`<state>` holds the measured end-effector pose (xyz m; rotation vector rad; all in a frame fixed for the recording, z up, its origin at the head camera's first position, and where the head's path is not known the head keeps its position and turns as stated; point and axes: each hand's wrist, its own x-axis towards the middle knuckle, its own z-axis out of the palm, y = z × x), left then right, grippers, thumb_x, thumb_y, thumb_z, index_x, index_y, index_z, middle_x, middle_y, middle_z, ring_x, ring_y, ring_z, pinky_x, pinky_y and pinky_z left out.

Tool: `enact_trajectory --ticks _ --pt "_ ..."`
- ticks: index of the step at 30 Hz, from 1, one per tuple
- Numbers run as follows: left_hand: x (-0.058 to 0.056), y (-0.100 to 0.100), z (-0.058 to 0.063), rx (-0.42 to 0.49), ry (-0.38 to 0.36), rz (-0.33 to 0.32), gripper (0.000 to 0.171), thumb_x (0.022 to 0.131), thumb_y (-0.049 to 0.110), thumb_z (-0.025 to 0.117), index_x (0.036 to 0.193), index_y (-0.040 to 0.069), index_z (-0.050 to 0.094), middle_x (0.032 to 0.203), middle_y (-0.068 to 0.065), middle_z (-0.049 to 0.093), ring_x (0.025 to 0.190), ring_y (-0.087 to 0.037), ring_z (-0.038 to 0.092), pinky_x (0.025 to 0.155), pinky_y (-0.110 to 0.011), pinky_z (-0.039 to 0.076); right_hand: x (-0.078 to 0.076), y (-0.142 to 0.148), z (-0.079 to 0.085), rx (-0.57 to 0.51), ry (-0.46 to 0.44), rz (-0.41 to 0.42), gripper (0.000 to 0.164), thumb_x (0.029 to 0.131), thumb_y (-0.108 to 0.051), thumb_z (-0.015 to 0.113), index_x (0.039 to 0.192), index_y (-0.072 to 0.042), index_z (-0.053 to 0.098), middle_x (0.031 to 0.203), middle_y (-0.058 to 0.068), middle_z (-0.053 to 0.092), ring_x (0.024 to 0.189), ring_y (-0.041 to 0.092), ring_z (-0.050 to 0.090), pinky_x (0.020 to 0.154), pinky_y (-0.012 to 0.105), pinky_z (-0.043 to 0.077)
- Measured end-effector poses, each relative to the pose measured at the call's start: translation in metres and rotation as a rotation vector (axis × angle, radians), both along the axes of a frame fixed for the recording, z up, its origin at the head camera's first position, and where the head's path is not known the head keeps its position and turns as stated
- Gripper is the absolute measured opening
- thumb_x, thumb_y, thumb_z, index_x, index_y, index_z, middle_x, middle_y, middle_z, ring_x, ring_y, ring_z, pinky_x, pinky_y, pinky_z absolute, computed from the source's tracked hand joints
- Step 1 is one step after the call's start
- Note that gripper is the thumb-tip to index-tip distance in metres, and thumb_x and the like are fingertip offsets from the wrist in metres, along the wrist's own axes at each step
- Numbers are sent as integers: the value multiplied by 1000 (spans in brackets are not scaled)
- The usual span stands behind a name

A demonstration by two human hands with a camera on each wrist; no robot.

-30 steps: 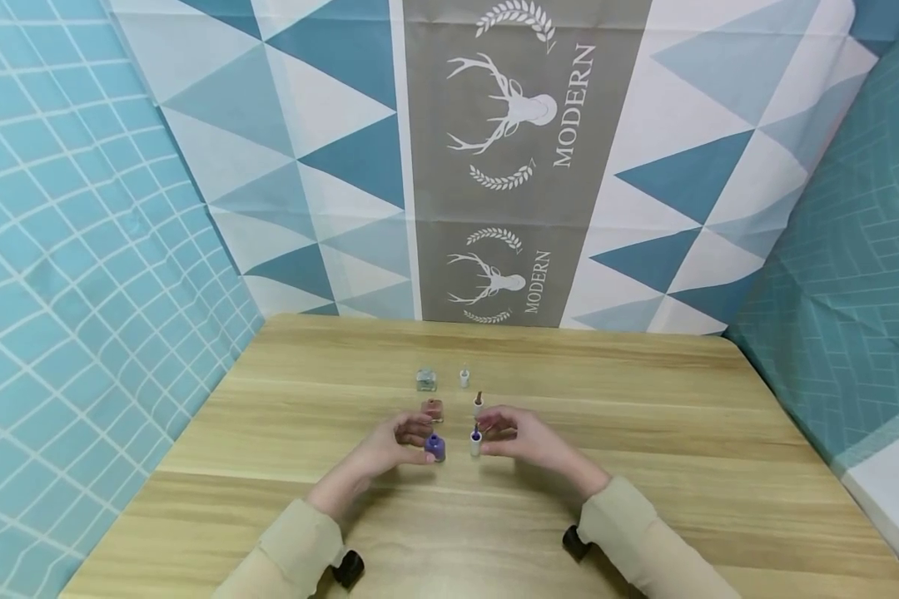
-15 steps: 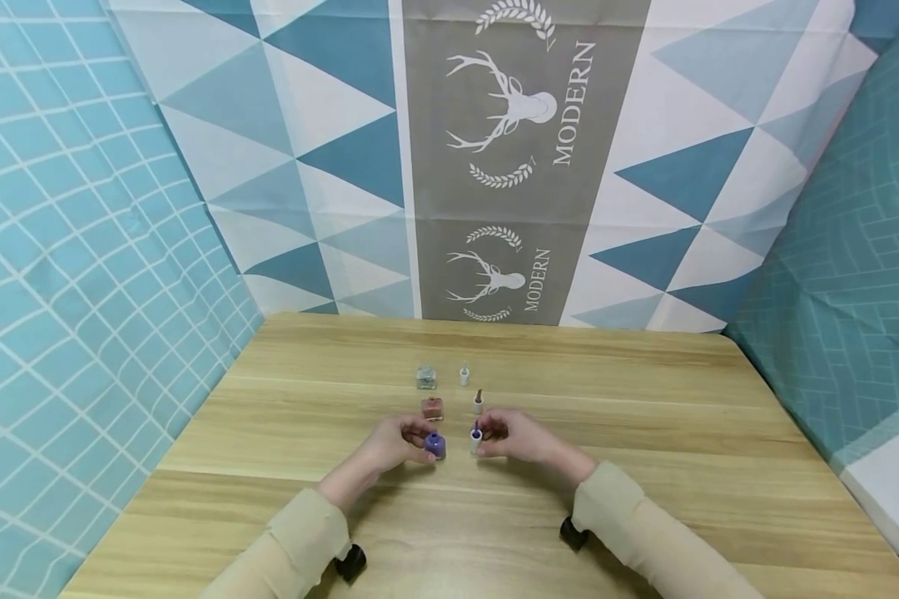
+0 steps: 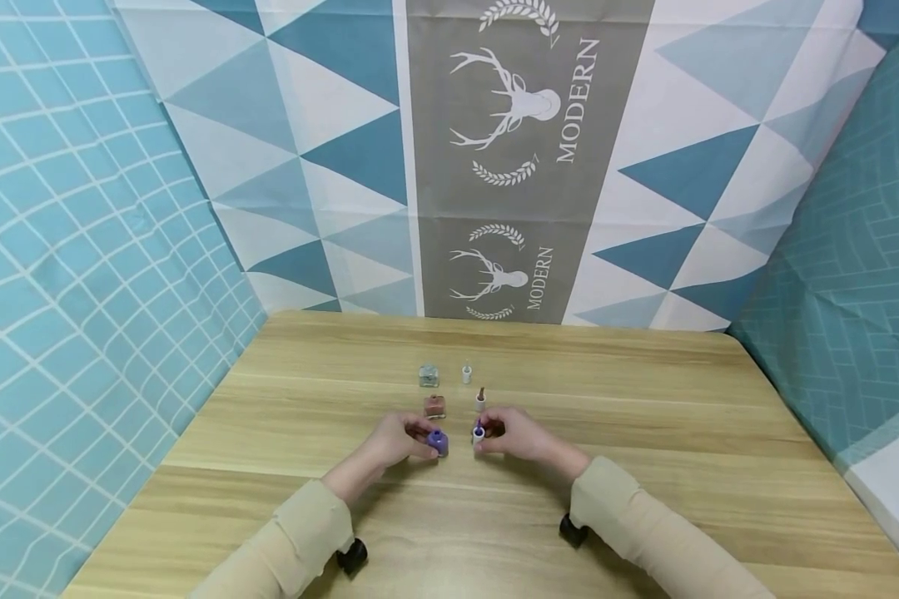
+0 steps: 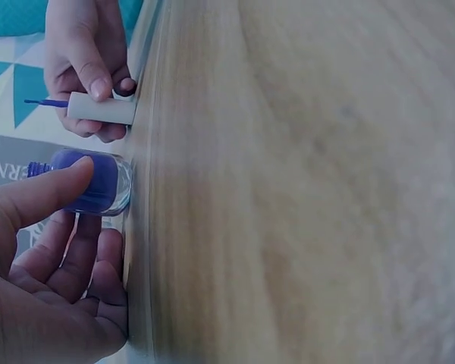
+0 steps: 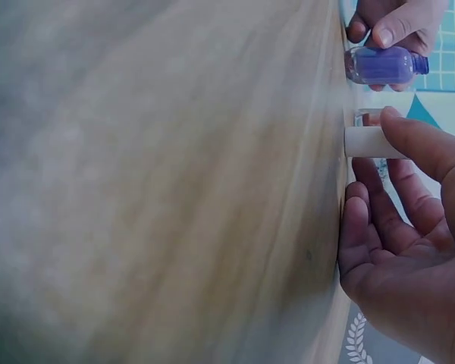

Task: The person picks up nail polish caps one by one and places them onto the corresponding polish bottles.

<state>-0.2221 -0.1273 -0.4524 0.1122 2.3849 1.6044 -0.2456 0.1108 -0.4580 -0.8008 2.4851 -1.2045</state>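
Observation:
My left hand (image 3: 397, 439) pinches an uncapped purple nail polish bottle (image 3: 438, 443), its thumb across the near side. The bottle (image 4: 102, 182) stands upright on the table, its threaded neck bare. A short way to the right, my right hand (image 3: 520, 434) holds a white nail polish cap (image 3: 479, 438) between thumb and fingers. In the left wrist view the purple-coated brush (image 4: 45, 102) points up from this cap. The cap's flat end is down at the tabletop in the right wrist view, where the thumb (image 5: 417, 140) covers its upper part.
Behind the purple bottle stand a reddish-brown polish bottle (image 3: 434, 407) and a clear one (image 3: 429, 376), both uncapped. To their right are two white caps, one with a brown brush (image 3: 481, 400), one with a pale brush (image 3: 467, 373). A patterned cloth (image 3: 345, 166) hangs behind the table (image 3: 644, 391).
The right thumb and fingers have closed in on the white cap from slightly apart. My left fingers have drawn closer around the purple bottle. Bottle and cap stay in about the same places.

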Motion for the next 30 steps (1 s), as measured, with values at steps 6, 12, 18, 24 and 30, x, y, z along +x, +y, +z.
enact_trajectory --ticks 6,12,18,24,30 --pt "0 -1 -1 -5 9 -32 35 65 -5 79 99 0 69 88 -7 67 79 -16 60 75 -28 50 0 3 0 -4 0 -25 18 79 -17 75 94 -9 66 87 -1 65 81 10 58 75 23 49" --pt "0 -1 0 -15 11 -44 36 66 -2 80 101 2 69 90 -5 68 82 -15 61 78 -30 50 0 9 3 -17 19 -58 19 79 -17 75 93 -8 67 89 -1 66 84 11 60 78 24 50" --pt "2 -1 4 -13 15 -49 38 67 2 81 102 1 68 92 -6 68 84 -15 62 78 -30 51 3 15 13 -26 49 -78 18 80 -17 74 93 -7 67 90 1 66 84 12 60 76 23 51" --pt "4 -3 13 -1 26 -63 36 68 3 80 102 2 67 93 -6 68 84 -16 61 74 -28 49 10 24 22 -84 30 -78 18 81 -13 73 94 -3 66 89 6 65 81 18 61 64 25 55" --pt "6 -2 25 17 36 -74 37 68 5 80 103 3 66 96 -6 67 86 -19 60 81 -33 48 15 36 35 -83 122 -104 17 81 -15 74 92 -4 67 89 6 68 83 15 62 70 24 54"
